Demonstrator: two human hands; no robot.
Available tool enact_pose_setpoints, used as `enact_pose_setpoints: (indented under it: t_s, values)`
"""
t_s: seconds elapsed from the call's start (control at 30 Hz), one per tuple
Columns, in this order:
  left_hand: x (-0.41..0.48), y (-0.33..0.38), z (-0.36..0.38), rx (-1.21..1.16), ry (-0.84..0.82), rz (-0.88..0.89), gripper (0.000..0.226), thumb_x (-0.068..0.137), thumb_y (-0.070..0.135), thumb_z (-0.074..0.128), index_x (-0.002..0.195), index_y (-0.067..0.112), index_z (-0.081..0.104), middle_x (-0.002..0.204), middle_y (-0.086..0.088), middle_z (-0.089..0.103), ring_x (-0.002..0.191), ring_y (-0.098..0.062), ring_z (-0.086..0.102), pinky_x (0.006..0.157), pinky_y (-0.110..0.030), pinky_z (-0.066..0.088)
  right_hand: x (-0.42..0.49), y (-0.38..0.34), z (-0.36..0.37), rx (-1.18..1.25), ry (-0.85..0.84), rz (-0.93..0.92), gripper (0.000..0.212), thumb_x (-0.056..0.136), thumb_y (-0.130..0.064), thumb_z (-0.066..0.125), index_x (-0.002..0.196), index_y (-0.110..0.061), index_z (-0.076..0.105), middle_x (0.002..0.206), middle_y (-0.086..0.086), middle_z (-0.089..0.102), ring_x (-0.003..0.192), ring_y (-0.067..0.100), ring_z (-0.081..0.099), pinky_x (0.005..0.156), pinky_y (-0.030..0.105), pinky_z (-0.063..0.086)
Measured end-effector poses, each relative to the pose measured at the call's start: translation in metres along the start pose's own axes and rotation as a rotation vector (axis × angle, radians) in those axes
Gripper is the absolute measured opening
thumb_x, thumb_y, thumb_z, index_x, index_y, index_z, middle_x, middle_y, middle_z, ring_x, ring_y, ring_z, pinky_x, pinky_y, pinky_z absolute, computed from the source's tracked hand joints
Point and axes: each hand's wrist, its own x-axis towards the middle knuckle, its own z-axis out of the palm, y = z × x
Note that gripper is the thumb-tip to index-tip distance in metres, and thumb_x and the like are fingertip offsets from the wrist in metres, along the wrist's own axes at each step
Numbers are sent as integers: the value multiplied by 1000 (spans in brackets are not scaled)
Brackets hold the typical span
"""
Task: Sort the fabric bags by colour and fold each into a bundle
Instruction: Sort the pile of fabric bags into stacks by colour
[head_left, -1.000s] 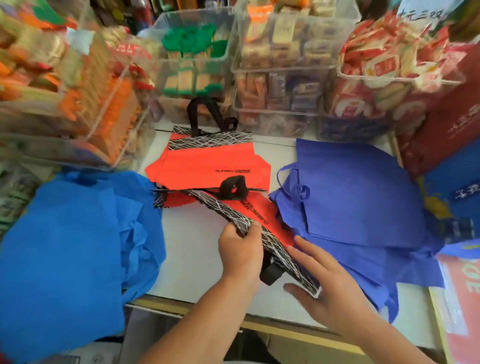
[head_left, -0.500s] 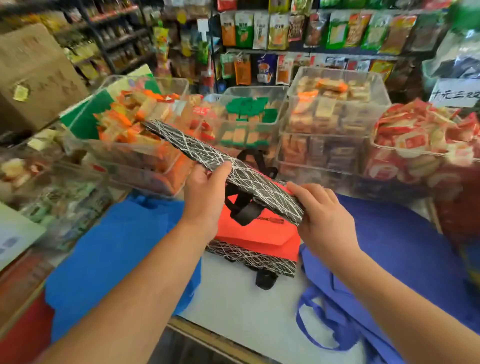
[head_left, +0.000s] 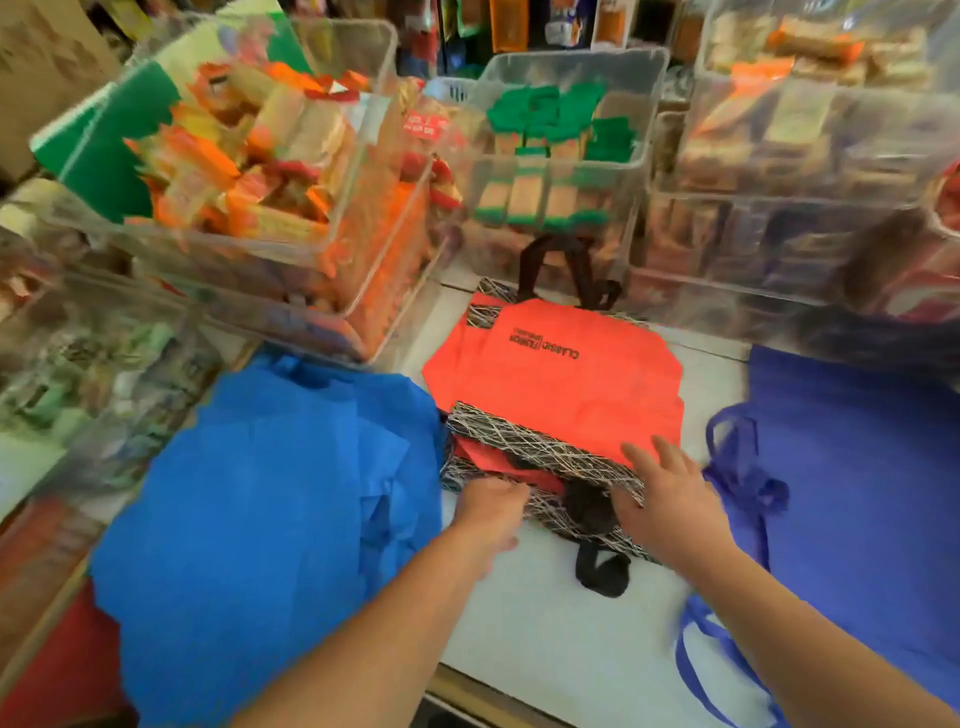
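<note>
My right hand (head_left: 670, 499) lies flat, fingers spread, pressing the patterned band (head_left: 535, 447) of the top orange bag (head_left: 561, 374). It is stacked on a lower orange bag (head_left: 491, 458) on the white counter (head_left: 545, 639), between a bright blue bag pile (head_left: 270, 493) and violet-blue bags (head_left: 857, 467). My left hand (head_left: 491, 501) curls at the stack's near edge; blur hides whether it grips.

White counter (head_left: 545, 639) (glossy) under orange bags (head_left: 561, 374), blue bags (head_left: 260, 493), purple-blue bags (head_left: 857, 467), clear bins (head_left: 810, 218).
</note>
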Motion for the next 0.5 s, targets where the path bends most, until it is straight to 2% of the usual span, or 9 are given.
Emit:
enact_pose_setpoints:
  t_s: [0.03, 0.1, 0.2, 0.27, 0.3, 0.33, 0.37, 0.43, 0.5]
  values:
    - [11, -7, -9, 10, 130, 27, 17, 86, 27, 62, 72, 19, 58, 70, -9, 56, 67, -26, 56, 58, -35, 46, 5, -6, 8, 6, -81, -5, 70, 93, -49, 63, 156, -33, 39, 168, 14, 24, 152, 37, 26, 115, 53, 36]
    - [31, -16, -29, -37, 344, 27, 13, 89, 25, 60, 88, 12, 57, 76, -20, 51, 64, -31, 54, 54, -32, 32, 17, -17, 28, -101, -208, -59, 90, 86, -71, 60, 161, -46, 17, 173, 5, 1, 158, 34, 6, 123, 55, 22]
    - [53, -20, -42, -223, 283, -92, 34, 95, 31, 61, 123, 16, 50, 84, -5, 53, 68, -23, 55, 56, -28, 39, 34, -28, 51, -233, -277, -89, 116, 70, -89, 57, 157, -54, -11, 171, -3, -20, 158, 33, -14, 122, 63, 7]
    - [65, -17, -38, -208, 217, -63, 51, 98, 35, 59, 145, 24, 44, 115, 4, 62, 101, -25, 66, 77, -32, 52, 43, -27, 61, -263, -238, -97, 119, 69, -90, 54, 156, -52, -17, 171, -2, -20, 158, 33, -12, 121, 65, 11]
    - [72, -16, -34, -172, 227, -13, 57, 99, 35, 58, 152, 26, 40, 136, 5, 57, 119, -25, 61, 92, -36, 52, 47, -23, 65, -269, -222, -98, 116, 70, -89, 53, 157, -52, -15, 172, -2, -15, 159, 34, -8, 120, 66, 15]
    - [74, -10, -29, -153, 235, 42, 58, 100, 32, 57, 154, 27, 39, 146, 5, 52, 126, -25, 57, 100, -37, 49, 49, -19, 69, -270, -215, -93, 111, 72, -89, 50, 158, -52, -11, 173, -2, -9, 159, 34, -3, 119, 66, 19]
    - [79, -6, -24, -131, 238, 88, 53, 99, 27, 56, 151, 29, 44, 144, 3, 55, 121, -23, 58, 97, -36, 49, 49, -14, 72, -269, -206, -89, 103, 74, -88, 46, 159, -53, -1, 173, -1, 0, 158, 35, 5, 116, 67, 23]
    - [86, 3, -12, -105, 205, 139, 43, 97, 15, 50, 136, 32, 54, 119, 3, 67, 95, -14, 62, 77, -30, 50, 46, 0, 76, -255, -177, -60, 81, 83, -80, 36, 156, -48, 31, 169, 4, 26, 153, 40, 27, 108, 70, 33]
    - [93, 16, -5, -93, 170, 135, 41, 94, 2, 41, 121, 27, 59, 96, 5, 65, 78, -12, 56, 60, -26, 41, 43, 13, 77, -282, -86, -19, 71, 90, -71, 32, 149, -36, 51, 161, 10, 41, 146, 43, 39, 102, 73, 36]
